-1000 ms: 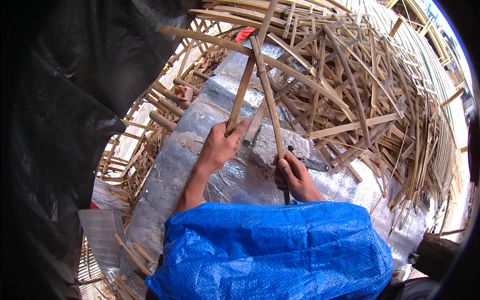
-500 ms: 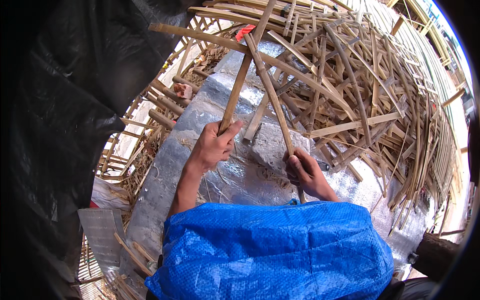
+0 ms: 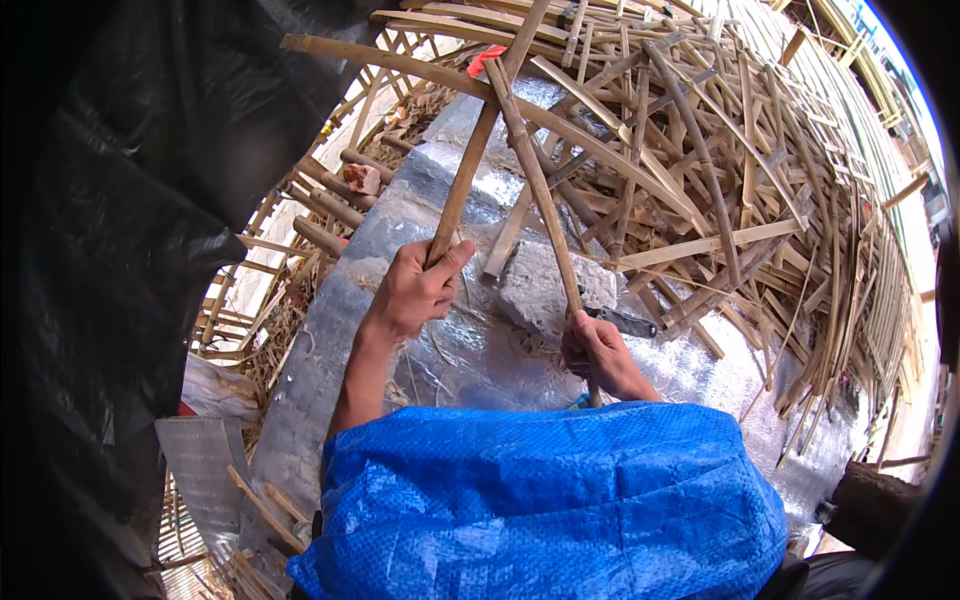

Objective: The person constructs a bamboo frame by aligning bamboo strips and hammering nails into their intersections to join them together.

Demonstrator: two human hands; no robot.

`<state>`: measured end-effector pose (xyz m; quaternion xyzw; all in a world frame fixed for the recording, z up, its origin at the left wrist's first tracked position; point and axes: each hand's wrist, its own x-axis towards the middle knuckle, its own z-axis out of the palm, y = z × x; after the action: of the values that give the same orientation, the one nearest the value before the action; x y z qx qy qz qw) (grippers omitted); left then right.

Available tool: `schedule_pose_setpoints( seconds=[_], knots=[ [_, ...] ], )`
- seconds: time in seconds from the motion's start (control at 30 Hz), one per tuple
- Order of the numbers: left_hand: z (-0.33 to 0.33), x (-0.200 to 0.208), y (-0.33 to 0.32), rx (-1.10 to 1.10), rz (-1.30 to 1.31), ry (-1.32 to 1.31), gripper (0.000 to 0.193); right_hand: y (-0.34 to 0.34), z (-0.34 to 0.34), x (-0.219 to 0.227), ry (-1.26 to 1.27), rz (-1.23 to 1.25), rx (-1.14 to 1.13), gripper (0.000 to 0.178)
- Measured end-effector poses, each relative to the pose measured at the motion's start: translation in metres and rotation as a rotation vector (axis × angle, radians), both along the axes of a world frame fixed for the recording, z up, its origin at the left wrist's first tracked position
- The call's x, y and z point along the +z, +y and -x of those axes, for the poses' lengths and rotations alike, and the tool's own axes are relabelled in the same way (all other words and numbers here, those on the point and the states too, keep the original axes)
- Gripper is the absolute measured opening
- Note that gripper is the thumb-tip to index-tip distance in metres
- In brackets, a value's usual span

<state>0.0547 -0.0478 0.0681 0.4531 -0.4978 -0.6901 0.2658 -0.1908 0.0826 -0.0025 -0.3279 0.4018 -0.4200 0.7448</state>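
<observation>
My left hand (image 3: 412,290) is closed round the lower end of a long bamboo strip (image 3: 468,178) that slants up and away to the right. A second bamboo strip (image 3: 536,180) is gripped low down by my right hand (image 3: 602,358), and its far end leans left towards the first. A third, curved strip (image 3: 385,66) crosses them near the top. Between my hands a rough grey block (image 3: 545,288) lies on the silvery sheet (image 3: 385,255). Beside the block, just beyond my right hand, is a dark handle-like object (image 3: 630,323); its kind is unclear.
Blue woven plastic (image 3: 550,490) covers my lap. A tangled heap of split bamboo (image 3: 690,150) spreads ahead and right. Black sheeting (image 3: 130,250) hangs at left, near bamboo poles (image 3: 325,195) and a brick piece (image 3: 362,179). A dark log (image 3: 870,505) lies at lower right.
Both hands and their strips have shifted slightly left, the right hand also a little down. More of the dark handle-like object shows beside the block.
</observation>
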Motion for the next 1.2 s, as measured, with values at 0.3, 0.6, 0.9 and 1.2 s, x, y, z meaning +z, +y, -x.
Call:
schedule_pose_setpoints(
  seconds=[0.3,0.6,0.9,1.2],
  knots=[
    [-0.008,-0.001,-0.002,-0.018,-0.004,0.010,0.034,-0.003,0.019,-0.003,0.116,0.062,-0.084,0.042],
    [-0.013,-0.001,-0.005,-0.026,-0.011,-0.031,0.032,-0.006,0.026,-0.003,0.106,0.089,-0.083,0.043],
    [-0.012,0.000,-0.005,-0.098,0.231,-0.059,0.040,-0.003,0.023,-0.001,0.109,0.071,-0.186,0.045],
    [-0.024,-0.001,-0.014,-0.024,0.356,-0.001,0.075,-0.027,0.033,0.011,0.100,0.288,-0.728,0.050]
  ],
)
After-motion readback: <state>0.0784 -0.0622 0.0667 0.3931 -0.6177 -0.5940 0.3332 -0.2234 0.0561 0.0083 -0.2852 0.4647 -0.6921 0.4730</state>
